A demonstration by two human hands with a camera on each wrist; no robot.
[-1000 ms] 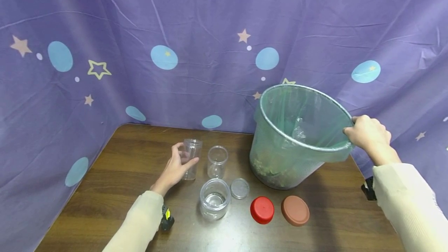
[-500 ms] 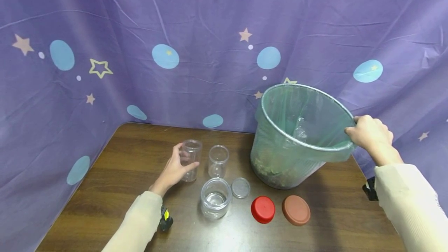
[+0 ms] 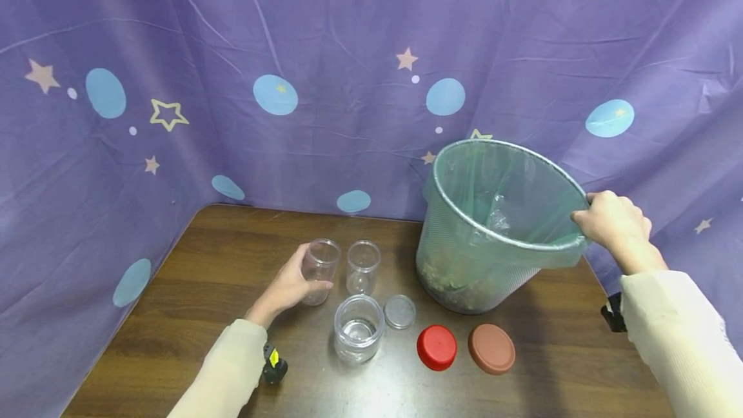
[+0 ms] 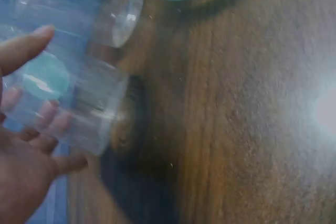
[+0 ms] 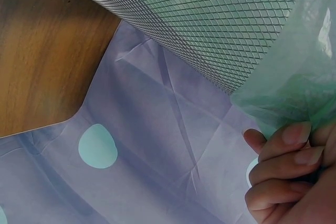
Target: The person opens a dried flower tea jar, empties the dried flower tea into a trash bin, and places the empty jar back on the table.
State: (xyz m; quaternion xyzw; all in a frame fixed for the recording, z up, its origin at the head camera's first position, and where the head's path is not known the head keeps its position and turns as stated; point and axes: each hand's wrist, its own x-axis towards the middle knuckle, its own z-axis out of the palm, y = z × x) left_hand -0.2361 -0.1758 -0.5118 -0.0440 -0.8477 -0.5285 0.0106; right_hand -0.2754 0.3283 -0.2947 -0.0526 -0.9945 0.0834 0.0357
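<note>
My left hand [image 3: 290, 284] curls around a tall clear plastic jar [image 3: 322, 255], thumb on the near side and fingers behind it. The jar is lidless and leans slightly; in the left wrist view its base [image 4: 107, 121] shows close over the table, with fingers visible through the wall. Right beside it stands a second tall clear jar [image 3: 362, 263]. On the right, my right hand [image 3: 616, 228] grips the rim of a wire mesh bin [image 3: 464, 263] lined with a green plastic bag [image 5: 299, 77]. The bin tilts toward that hand, with some dark and pale scraps low inside.
A wide clear jar [image 3: 358, 334] stands in front of the tall ones. Near it lie a clear round lid [image 3: 399, 312], a red lid [image 3: 436, 347] and a brown lid [image 3: 491, 348]. A purple curtain [image 3: 348, 50] hangs behind the wooden table [image 3: 191, 315].
My left hand has moved the tall jar slightly right and nearer, closer to the second jar, and its mouth now tips more toward me. The right hand and bin have stayed put.
</note>
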